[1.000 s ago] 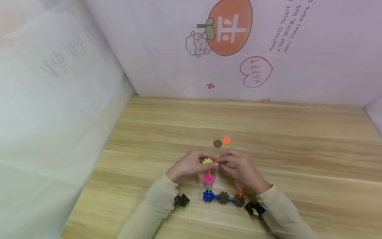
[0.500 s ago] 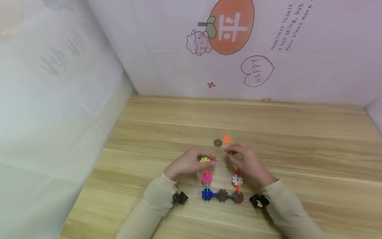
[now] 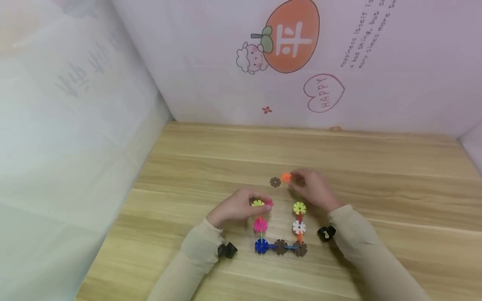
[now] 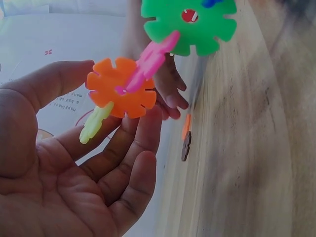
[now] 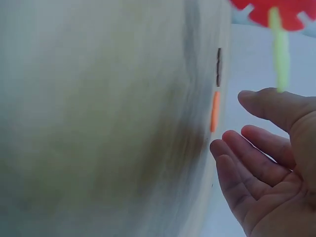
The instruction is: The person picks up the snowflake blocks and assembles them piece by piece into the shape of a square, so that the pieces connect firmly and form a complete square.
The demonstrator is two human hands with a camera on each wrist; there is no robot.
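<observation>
A U-shaped chain of notched plastic discs lies in front of the person, with a blue disc [image 3: 261,246] at its left corner and a brown disc [image 3: 300,249] at its right. My left hand [image 3: 239,205] pinches a pink disc [image 3: 270,203] at the left arm's far end, beside a yellow disc [image 3: 257,202]. In the left wrist view an orange disc [image 4: 111,81] of the chain stands before the fingers, hiding the pinch. My right hand [image 3: 314,188] has its fingertips at a loose orange disc [image 3: 285,177]; its thumb and fingers are spread in the right wrist view.
A loose brown disc [image 3: 275,182] lies flat beside the loose orange one. The chain's right arm ends in another yellow disc [image 3: 299,208]. A printed cloth [image 3: 211,83] hangs behind the wooden table [image 3: 395,188], and a plain one borders its left.
My right hand has left the pink disc by the left hand and moved back and right to the loose orange disc. My left hand keeps its pinch, nearly still.
</observation>
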